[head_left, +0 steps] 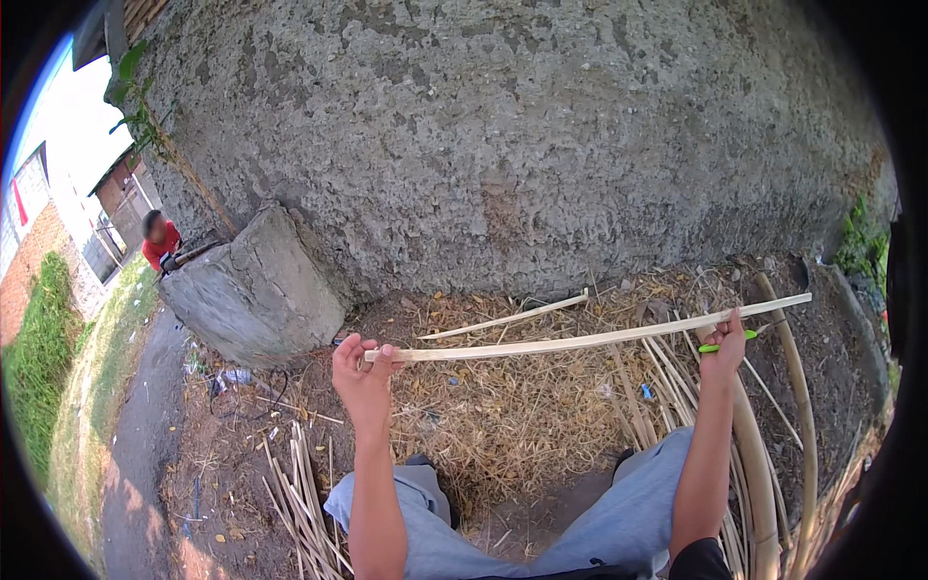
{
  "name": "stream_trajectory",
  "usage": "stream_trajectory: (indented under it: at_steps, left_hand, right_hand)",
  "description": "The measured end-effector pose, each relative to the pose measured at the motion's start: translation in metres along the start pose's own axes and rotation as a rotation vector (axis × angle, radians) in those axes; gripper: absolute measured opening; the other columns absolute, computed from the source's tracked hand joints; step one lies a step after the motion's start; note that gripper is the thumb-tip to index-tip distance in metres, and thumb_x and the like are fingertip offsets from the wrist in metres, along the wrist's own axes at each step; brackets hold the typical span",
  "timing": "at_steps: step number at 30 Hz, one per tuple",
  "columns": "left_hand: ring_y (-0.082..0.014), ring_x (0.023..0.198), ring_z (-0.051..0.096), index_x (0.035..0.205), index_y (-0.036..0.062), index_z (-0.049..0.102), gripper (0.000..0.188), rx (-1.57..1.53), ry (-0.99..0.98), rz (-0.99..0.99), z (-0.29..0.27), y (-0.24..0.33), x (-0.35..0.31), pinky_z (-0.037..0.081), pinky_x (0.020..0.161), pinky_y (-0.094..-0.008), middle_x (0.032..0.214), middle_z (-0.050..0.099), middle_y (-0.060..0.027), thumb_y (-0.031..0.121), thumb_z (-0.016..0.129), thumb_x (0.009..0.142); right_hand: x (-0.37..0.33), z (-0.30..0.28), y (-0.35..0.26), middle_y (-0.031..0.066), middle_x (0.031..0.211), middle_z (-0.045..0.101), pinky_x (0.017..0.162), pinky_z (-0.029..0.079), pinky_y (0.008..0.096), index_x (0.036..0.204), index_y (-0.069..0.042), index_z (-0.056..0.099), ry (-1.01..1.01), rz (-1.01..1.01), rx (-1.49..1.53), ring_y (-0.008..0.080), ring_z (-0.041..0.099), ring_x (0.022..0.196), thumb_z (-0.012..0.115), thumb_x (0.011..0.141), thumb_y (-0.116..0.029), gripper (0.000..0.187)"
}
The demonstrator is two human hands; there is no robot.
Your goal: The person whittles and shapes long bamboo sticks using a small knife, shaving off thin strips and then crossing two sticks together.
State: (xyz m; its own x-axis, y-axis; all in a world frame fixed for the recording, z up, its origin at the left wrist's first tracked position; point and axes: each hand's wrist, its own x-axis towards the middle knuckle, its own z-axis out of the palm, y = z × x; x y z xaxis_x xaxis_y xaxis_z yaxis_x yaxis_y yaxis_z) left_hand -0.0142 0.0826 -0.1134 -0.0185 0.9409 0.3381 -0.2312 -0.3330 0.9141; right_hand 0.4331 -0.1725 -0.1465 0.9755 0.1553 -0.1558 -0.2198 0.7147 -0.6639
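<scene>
- Your hands are well apart, both on one long split-bamboo strip (pixel 541 345). It spans crosswise in front of you, above the shavings (pixel 522 416), its right end higher in view.
- Your left hand (pixel 364 375) is pinched on the strip at its left end; your right hand (pixel 725 353) grips it short of the other end, which juts beyond your fingers.
- That right hand also carries a green-handled knife (pixel 750 334), so its hold is shared. Keep the blade pointing outward, away from your wrist and the strip's face.
- To hold the strip well, keep the pinch light but firm and don't force the bow; thin bamboo may spring or splinter. Mind its edges, which are probably sharp.
- Counts: one strip in your hands, one knife, and one loose strip (pixel 503 316) lying near the wall (pixel 541 145).
- Two thick bamboo poles (pixel 795 387) show at your right, and two groups of thin strips: a left pile (pixel 302 493) and a right pile (pixel 667 372). Their pieces overlap too much to count.
- One concrete block (pixel 256 285) stands ahead to your left, with one person in red (pixel 160 244) beyond it.
</scene>
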Motion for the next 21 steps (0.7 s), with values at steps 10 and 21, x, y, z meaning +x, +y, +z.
stream_trajectory:
  at_steps: [10,21]
  left_hand:
    - [-0.0195,0.078,0.067,0.102,-0.0003,0.05,0.026,-0.293,0.044,-0.22,-0.003,-0.001,0.002,0.062,0.071,-0.0343,0.091,0.061,-0.0081,-0.001,0.07,0.086]
    - [-0.0256,0.09,0.069,0.097,0.0001,0.054,0.02,-0.391,0.071,-0.222,-0.005,-0.011,0.008,0.061,0.078,-0.0358,0.091,0.064,-0.0097,0.001,0.071,0.086]
  right_hand:
    - [0.008,-0.006,0.004,-0.006,0.064,0.038,0.041,0.027,0.0223,0.079,-0.017,0.049,0.051,0.055,0.038,0.0055,0.031,0.047,0.055,0.099,-0.034,0.027]
    - [0.003,-0.004,0.004,-0.0057,0.066,0.043,0.041,0.029,0.0215,0.086,-0.014,0.054,0.015,0.063,0.078,0.0053,0.034,0.048,0.052,0.099,-0.034,0.024]
